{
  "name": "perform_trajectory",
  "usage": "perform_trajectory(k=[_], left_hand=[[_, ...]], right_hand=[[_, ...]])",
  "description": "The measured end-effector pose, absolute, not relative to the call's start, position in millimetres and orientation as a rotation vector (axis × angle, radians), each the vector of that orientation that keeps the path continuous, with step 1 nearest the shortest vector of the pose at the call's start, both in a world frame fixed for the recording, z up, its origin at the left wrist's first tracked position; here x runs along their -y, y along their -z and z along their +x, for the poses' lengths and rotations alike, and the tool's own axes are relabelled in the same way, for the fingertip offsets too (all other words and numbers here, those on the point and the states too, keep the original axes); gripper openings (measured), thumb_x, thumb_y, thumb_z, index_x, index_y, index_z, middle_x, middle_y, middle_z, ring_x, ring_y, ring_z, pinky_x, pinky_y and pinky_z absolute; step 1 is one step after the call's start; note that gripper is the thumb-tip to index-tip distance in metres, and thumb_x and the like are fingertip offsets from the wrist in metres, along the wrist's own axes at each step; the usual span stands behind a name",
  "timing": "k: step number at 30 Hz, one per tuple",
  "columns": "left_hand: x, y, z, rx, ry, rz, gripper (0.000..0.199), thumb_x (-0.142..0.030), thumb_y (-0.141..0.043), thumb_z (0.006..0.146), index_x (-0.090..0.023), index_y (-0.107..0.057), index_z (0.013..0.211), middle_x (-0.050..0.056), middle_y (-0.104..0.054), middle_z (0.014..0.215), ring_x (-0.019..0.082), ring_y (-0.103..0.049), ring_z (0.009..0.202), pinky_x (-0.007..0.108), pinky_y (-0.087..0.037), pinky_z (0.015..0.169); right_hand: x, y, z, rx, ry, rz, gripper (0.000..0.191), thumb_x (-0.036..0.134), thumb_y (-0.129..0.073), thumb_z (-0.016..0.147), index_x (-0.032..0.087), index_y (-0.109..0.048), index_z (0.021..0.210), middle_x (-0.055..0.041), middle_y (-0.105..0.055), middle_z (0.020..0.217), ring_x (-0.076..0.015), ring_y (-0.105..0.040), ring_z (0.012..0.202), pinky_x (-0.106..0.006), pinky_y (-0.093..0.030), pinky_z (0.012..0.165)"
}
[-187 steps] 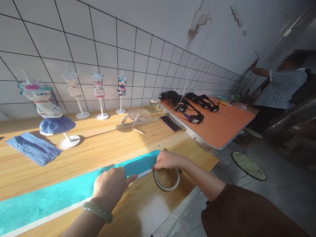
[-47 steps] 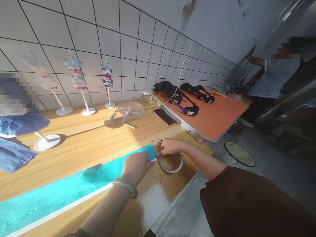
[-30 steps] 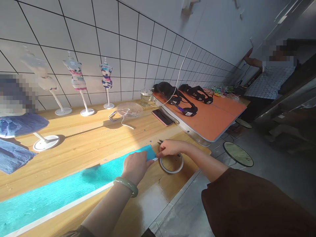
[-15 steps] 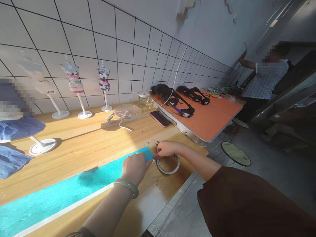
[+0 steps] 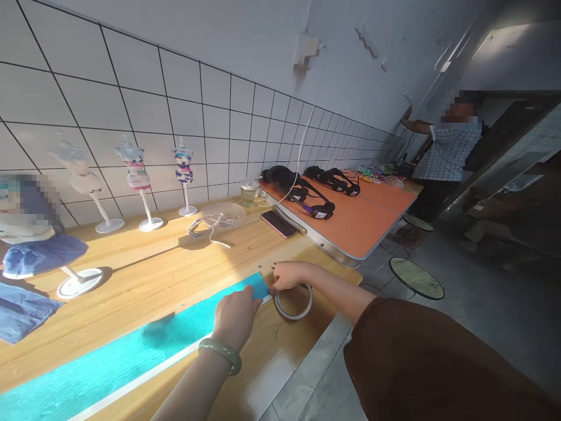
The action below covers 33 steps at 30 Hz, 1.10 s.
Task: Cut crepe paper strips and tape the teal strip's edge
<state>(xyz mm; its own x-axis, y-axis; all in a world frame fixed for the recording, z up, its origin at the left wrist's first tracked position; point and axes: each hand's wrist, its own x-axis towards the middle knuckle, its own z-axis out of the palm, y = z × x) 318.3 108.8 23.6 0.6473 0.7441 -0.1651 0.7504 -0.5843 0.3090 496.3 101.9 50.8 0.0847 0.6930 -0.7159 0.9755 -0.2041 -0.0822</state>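
A long turquoise strip [image 5: 184, 316], crinkled like crepe paper, runs diagonally over the wooden table, with white tape [image 5: 144, 377] along its near edge. My left hand [image 5: 236, 316], a green bangle at its wrist, rests on the strip near its right end, fingers curled and thumb against the taped edge. Just beyond that end, my right hand [image 5: 290, 276] pinches the tape beside the tape roll [image 5: 294, 316]. The roll lies partly beneath this hand. Two dark pointed tips [image 5: 274, 266] stick out past its fingers; the rest of that tool is hidden.
Small mannequins [image 5: 186, 169] on white stands line the tiled wall. A clear plastic lid [image 5: 221, 215], a glass jar [image 5: 249, 193] and a phone [image 5: 279, 224] sit behind my hands. Black headsets [image 5: 322, 207] lie on the orange table [image 5: 363, 225]. A person [image 5: 451, 146] stands farther back.
The view has shifted, so the background sits lower and farther left. My left thumb has drawn in a little; both hands stay at the strip's right end.
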Motion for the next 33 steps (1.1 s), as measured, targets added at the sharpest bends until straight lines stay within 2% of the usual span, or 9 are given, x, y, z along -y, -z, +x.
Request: perform_trajectory(k=[2, 4, 7, 9, 14, 18, 24, 29, 33], left_hand=[[-102, -23, 310, -1.156, 0.000, 2.514, 0.019, -0.026, -0.041, 0.086, -0.017, -0.057, 0.092, 0.007, -0.067, 0.081, 0.026, -0.063, 0.078, 0.035, -0.046, 0.063], [-91, -24, 299, -1.130, -0.040, 2.521, 0.023, -0.020, -0.040, 0.086, -0.018, -0.055, 0.103, 0.006, -0.066, 0.091, 0.024, -0.061, 0.086, 0.036, -0.047, 0.071], [-72, -24, 279, -1.046, -0.136, 2.574, 0.046, -0.011, -0.039, 0.084, -0.022, -0.038, 0.129, 0.005, -0.059, 0.112, 0.021, -0.054, 0.102, 0.037, -0.043, 0.088], [-63, -20, 265, -0.957, -0.180, 2.631, 0.054, -0.010, -0.040, 0.083, -0.024, -0.032, 0.135, 0.004, -0.054, 0.123, 0.021, -0.050, 0.109, 0.038, -0.041, 0.094], [-63, 3, 236, -0.903, -0.167, 2.803, 0.047, -0.024, -0.050, 0.083, -0.017, -0.045, 0.129, 0.006, -0.043, 0.136, 0.029, -0.038, 0.125, 0.047, -0.038, 0.102], [-69, 18, 225, -0.793, -0.296, 2.958, 0.050, -0.033, -0.048, 0.085, -0.014, -0.042, 0.130, 0.007, -0.036, 0.138, 0.028, -0.036, 0.127, 0.046, -0.040, 0.102], [-68, 27, 222, -0.767, -0.474, 2.996, 0.052, -0.038, -0.046, 0.086, -0.015, -0.038, 0.132, 0.008, -0.035, 0.139, 0.026, -0.034, 0.128, 0.046, -0.040, 0.102], [-67, 27, 217, -0.791, -0.477, 3.026, 0.056, -0.045, -0.047, 0.084, -0.011, -0.043, 0.129, 0.011, -0.038, 0.136, 0.028, -0.039, 0.124, 0.048, -0.044, 0.098], [-63, 12, 224, -0.887, -0.326, 2.962, 0.063, -0.049, -0.051, 0.080, -0.009, -0.042, 0.129, 0.013, -0.036, 0.137, 0.030, -0.035, 0.126, 0.049, -0.040, 0.101]], right_hand=[[-100, -53, 494, -1.644, 0.899, 1.961, 0.028, 0.037, -0.052, 0.088, 0.013, -0.057, 0.100, -0.0031, -0.060, 0.094, -0.0148, -0.060, 0.076, -0.031, -0.051, 0.065], [-97, -57, 490, -1.650, 0.891, 1.973, 0.028, 0.037, -0.052, 0.088, 0.013, -0.057, 0.101, -0.0032, -0.060, 0.094, -0.0151, -0.060, 0.077, -0.031, -0.051, 0.066], [-93, -61, 486, -1.656, 0.878, 1.989, 0.028, 0.037, -0.052, 0.087, 0.014, -0.057, 0.102, -0.0039, -0.060, 0.098, -0.0164, -0.060, 0.081, -0.033, -0.051, 0.069], [-91, -63, 484, -1.650, 0.874, 2.003, 0.028, 0.036, -0.052, 0.087, 0.014, -0.057, 0.104, -0.0044, -0.059, 0.101, -0.0173, -0.060, 0.084, -0.035, -0.051, 0.071], [-85, -66, 481, -1.629, 0.875, 2.039, 0.029, 0.036, -0.052, 0.087, 0.014, -0.056, 0.105, -0.0046, -0.059, 0.103, -0.0183, -0.059, 0.086, -0.036, -0.051, 0.073], [-79, -66, 481, -1.628, 0.889, 2.062, 0.028, 0.035, -0.053, 0.087, 0.014, -0.056, 0.104, -0.0044, -0.059, 0.100, -0.0168, -0.060, 0.082, -0.034, -0.051, 0.070], [-74, -57, 491, -1.667, 0.938, 2.111, 0.029, 0.037, -0.051, 0.088, 0.014, -0.056, 0.103, -0.0037, -0.060, 0.096, -0.0151, -0.060, 0.078, -0.032, -0.051, 0.067], [-73, -55, 493, -1.672, 0.926, 2.133, 0.035, 0.046, -0.047, 0.088, 0.013, -0.058, 0.093, -0.0002, -0.059, 0.080, -0.0109, -0.057, 0.063, -0.026, -0.048, 0.057], [-76, -58, 483, -1.652, 0.857, 2.142, 0.052, 0.063, -0.042, 0.082, 0.014, -0.058, 0.078, 0.0029, -0.054, 0.060, -0.0094, -0.050, 0.048, -0.024, -0.042, 0.049]])
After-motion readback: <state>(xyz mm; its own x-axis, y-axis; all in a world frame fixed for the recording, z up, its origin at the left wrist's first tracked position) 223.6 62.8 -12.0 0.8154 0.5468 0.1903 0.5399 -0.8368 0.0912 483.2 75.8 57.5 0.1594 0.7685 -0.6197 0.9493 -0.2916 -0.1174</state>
